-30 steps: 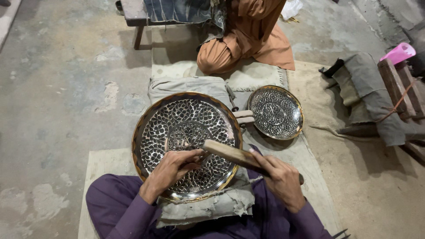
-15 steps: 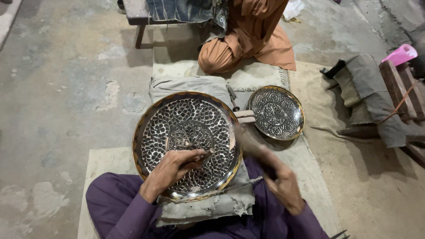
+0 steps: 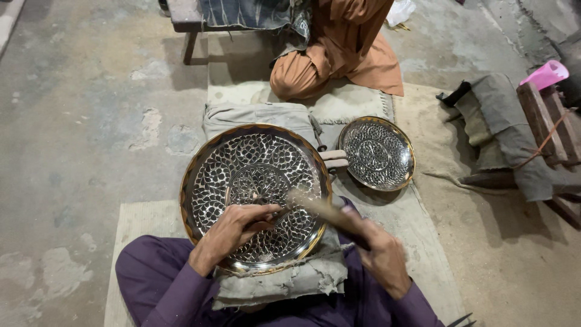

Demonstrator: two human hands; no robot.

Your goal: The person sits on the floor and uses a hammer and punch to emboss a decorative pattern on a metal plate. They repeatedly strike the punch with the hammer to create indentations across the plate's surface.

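The left hand [image 3: 233,229] pinches a thin dark metal chisel [image 3: 270,216] between thumb and fingertips, its grip pressed together around the shaft, the tip set on the patterned face just beyond the knuckles. The right hand [image 3: 382,260] is wrapped shut around the handle of a pale wooden mallet [image 3: 321,209], which is blurred; its head hangs close above the chisel's top, to the right of the left grip.

Under both hands lies the large round engraved metal tray with a brass-coloured rim [image 3: 200,175], tilted toward the person and resting on a grey stuffed cloth cushion [image 3: 284,284] in the lap. The tray looks stiff, fairly heavy and smooth, so it would likely slide on anything hard; the soft cushion seems to bed it. The rim appears the safest place to take hold, since the fine chased face could mark. The chisel is slim and likely slippery, best held low near its tip.

Beyond the grip, to the right, a smaller round engraved metal plate [image 3: 376,153] lies on a folded grey cloth pad [image 3: 260,115] and beige mat. Farther off sits a person in orange clothing [image 3: 339,48] on the concrete floor [image 3: 78,109].
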